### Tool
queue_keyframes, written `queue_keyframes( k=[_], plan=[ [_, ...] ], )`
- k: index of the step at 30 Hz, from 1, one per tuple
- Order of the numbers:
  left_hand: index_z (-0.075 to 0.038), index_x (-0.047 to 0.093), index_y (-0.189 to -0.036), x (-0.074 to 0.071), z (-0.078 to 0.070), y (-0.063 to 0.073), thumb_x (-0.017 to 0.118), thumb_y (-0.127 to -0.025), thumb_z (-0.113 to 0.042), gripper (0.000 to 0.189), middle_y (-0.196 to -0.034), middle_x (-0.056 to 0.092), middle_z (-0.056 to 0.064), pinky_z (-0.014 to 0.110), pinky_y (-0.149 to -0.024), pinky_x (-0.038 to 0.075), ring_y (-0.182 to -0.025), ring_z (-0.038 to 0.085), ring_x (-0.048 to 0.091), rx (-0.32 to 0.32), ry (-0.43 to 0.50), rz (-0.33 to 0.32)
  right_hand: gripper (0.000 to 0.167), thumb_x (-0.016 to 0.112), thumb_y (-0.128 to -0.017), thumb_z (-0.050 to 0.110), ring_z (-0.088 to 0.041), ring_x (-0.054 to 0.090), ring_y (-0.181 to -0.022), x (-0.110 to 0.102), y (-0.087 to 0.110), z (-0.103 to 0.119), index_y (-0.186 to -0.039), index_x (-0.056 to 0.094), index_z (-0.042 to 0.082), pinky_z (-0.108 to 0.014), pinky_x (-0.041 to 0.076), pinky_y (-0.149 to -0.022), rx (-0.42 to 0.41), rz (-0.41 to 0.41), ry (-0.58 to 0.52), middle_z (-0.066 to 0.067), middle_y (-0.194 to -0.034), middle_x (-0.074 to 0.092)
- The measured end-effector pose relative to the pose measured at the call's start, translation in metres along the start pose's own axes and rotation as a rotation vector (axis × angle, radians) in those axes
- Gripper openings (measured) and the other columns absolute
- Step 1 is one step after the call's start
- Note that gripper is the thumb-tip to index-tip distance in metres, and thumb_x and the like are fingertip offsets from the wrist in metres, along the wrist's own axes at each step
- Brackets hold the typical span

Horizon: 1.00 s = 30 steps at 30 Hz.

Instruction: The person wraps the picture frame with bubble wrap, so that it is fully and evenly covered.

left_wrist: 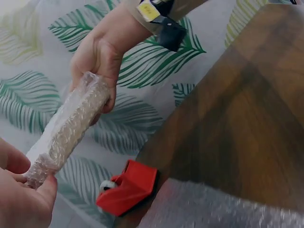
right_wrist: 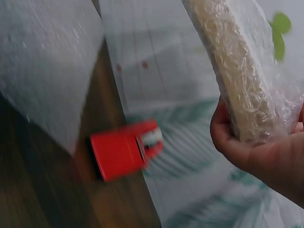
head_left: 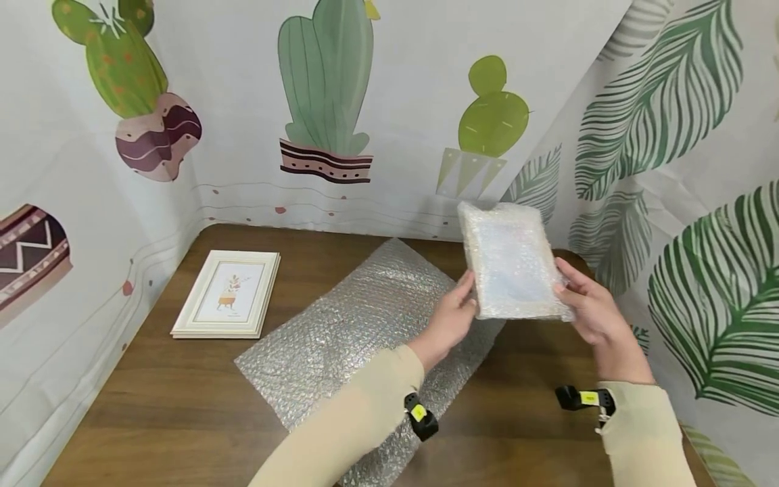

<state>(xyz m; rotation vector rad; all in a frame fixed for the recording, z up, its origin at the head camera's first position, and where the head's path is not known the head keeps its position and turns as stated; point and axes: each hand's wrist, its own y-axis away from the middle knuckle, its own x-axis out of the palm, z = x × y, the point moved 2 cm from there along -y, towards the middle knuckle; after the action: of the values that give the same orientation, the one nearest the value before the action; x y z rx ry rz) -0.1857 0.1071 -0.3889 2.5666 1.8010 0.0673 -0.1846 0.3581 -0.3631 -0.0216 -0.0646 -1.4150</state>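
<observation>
Currently, the package (head_left: 511,264) is held in the air over the right rear part of the table (head_left: 146,392), between both hands. It is tilted, with its broad face toward the head camera. Clear bubble wrap encloses it, and a pale panel shows through.

Left hand (head_left: 449,314): pinches the package at its left edge, near the lower corner, with the thumb on the near side. Right hand (head_left: 593,308): grips the opposite edge, near the lower right corner, where loose wrap projects. Both grips are narrow, set to the thickness of the package.

A sheet (head_left: 341,338) of bubble wrap lies flat and diagonally on the table, partly covered by the left sleeve (head_left: 359,399). To its left, apart from it, a white frame (head_left: 228,294) lies face up, showing a plant print. The wrist views show a red item (left_wrist: 130,187) at the table edge, near a corner of the sheet. Behind the table hangs a white cloth (head_left: 237,135) printed with cacti and leaves.
</observation>
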Motion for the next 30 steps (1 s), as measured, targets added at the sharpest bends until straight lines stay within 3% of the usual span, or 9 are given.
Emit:
queue_keyframes(
  k=[4,6,11,14,18,20,22,27,30],
  plan=[
    [-0.01,0.022,-0.163,0.032,-0.003,0.0,0.042,-0.1,0.001,0.067,-0.174,0.013,-0.002,0.041,-0.133,0.013,-0.162,0.023,0.015,0.004,-0.034,0.086,0.056,0.042,-0.107,0.0,-0.001,0.066,-0.078,-0.029,0.016,0.001,-0.148,0.051,0.037,-0.013,0.049,-0.055,-0.098,0.031,-0.055,0.009,-0.112,0.069],
    [-0.013,0.021,-0.163,0.047,-0.003,0.001,0.044,-0.1,0.0,0.069,-0.174,0.012,-0.005,0.039,-0.133,0.013,-0.162,0.021,0.015,-0.008,-0.057,0.107,0.057,0.038,-0.107,-0.005,-0.006,0.071,-0.091,-0.042,0.022,0.0,-0.142,0.059,0.034,-0.015,0.056,-0.067,-0.146,0.066,-0.123,0.005,-0.114,0.071],
    [-0.017,0.024,-0.164,0.077,-0.003,0.01,0.049,-0.098,-0.002,0.072,-0.174,0.016,-0.009,0.031,-0.132,0.018,-0.16,0.016,0.019,-0.056,-0.089,0.166,0.06,0.032,-0.106,-0.01,-0.008,0.071,-0.102,-0.074,0.04,-0.005,-0.144,0.059,0.028,-0.017,0.059,-0.079,-0.186,0.084,-0.169,0.004,-0.122,0.071],
    [-0.017,0.027,-0.163,0.091,0.002,0.017,0.051,-0.096,-0.001,0.073,-0.173,0.019,-0.009,0.025,-0.129,0.021,-0.159,0.012,0.021,-0.089,-0.085,0.21,0.059,0.033,-0.107,-0.006,0.003,0.064,-0.116,-0.09,0.054,-0.012,-0.15,0.052,0.029,-0.009,0.054,-0.083,-0.16,0.012,-0.082,0.013,-0.146,0.058],
    [-0.017,0.032,-0.161,0.108,0.013,0.024,0.053,-0.093,0.0,0.073,-0.171,0.026,-0.01,0.02,-0.126,0.025,-0.157,0.008,0.026,-0.138,-0.051,0.252,0.057,0.033,-0.107,-0.005,0.006,0.063,-0.116,-0.105,0.067,-0.022,-0.147,0.056,0.029,-0.008,0.054,-0.084,-0.13,-0.035,-0.108,0.021,-0.143,0.058],
    [-0.017,0.034,-0.161,0.115,0.019,0.024,0.054,-0.092,0.001,0.073,-0.17,0.028,-0.011,0.02,-0.124,0.027,-0.156,0.007,0.028,-0.166,-0.026,0.271,0.058,0.032,-0.106,-0.008,-0.002,0.07,-0.105,-0.111,0.07,-0.027,-0.14,0.063,0.027,-0.015,0.058,-0.08,-0.131,-0.016,-0.195,0.018,-0.126,0.069],
    [-0.019,0.036,-0.16,0.121,0.026,0.025,0.054,-0.094,-0.001,0.071,-0.169,0.031,-0.014,0.021,-0.124,0.028,-0.155,0.006,0.029,-0.205,-0.007,0.293,0.058,0.031,-0.106,-0.009,-0.004,0.072,-0.103,-0.117,0.074,-0.032,-0.137,0.066,0.027,-0.016,0.059,-0.079,-0.117,-0.01,-0.224,0.014,-0.124,0.073],
    [-0.016,0.038,-0.159,0.129,0.046,0.03,0.053,-0.097,-0.002,0.066,-0.168,0.035,-0.006,0.028,-0.124,0.034,-0.155,0.016,0.036,-0.297,0.075,0.349,0.058,0.033,-0.107,-0.006,0.001,0.07,-0.103,-0.135,0.086,-0.047,-0.137,0.065,0.031,-0.014,0.058,-0.079,-0.081,-0.037,-0.17,0.022,-0.124,0.07],
    [-0.013,0.037,-0.159,0.134,0.056,0.031,0.052,-0.097,-0.002,0.065,-0.168,0.035,0.001,0.029,-0.123,0.036,-0.155,0.021,0.038,-0.307,0.124,0.36,0.055,0.036,-0.108,-0.003,0.004,0.069,-0.102,-0.141,0.088,-0.057,-0.138,0.064,0.034,-0.014,0.057,-0.077,-0.042,-0.064,-0.114,0.028,-0.123,0.067]
  ],
)
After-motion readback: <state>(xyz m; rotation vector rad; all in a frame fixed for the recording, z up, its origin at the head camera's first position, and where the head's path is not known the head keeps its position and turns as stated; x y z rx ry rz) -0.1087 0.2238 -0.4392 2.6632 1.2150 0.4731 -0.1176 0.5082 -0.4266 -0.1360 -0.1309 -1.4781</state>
